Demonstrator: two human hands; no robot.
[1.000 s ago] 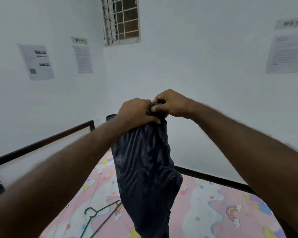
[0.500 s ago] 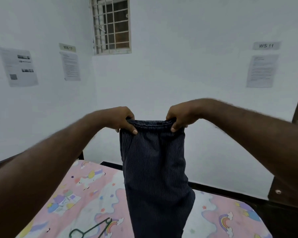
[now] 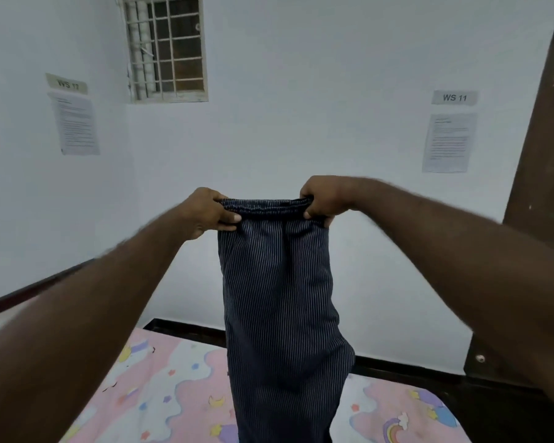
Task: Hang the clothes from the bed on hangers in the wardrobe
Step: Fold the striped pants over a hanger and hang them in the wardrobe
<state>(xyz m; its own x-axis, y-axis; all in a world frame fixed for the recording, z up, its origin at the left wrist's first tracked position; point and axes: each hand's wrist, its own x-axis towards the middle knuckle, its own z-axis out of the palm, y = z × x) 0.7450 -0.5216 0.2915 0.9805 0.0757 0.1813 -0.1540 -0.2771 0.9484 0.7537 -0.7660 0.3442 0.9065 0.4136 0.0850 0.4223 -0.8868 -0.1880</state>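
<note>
A pair of dark blue pinstriped trousers (image 3: 279, 302) hangs in front of me, held up by the elastic waistband. My left hand (image 3: 210, 214) grips the waistband's left end and my right hand (image 3: 325, 198) grips its right end, so the band is stretched flat between them. The legs hang down over the bed (image 3: 160, 388), which has a pink sheet with rainbows and stars. No hanger is in view.
A dark bed frame (image 3: 186, 329) runs along the white walls. A brown wooden door or wardrobe panel (image 3: 538, 155) stands at the right edge. A barred window (image 3: 165, 47) and taped papers (image 3: 448, 142) are on the walls.
My hands, bunched together on the waistband a second ago, have pulled apart and spread it flat. My view has swung right; the green hanger on the bed has dropped out of sight.
</note>
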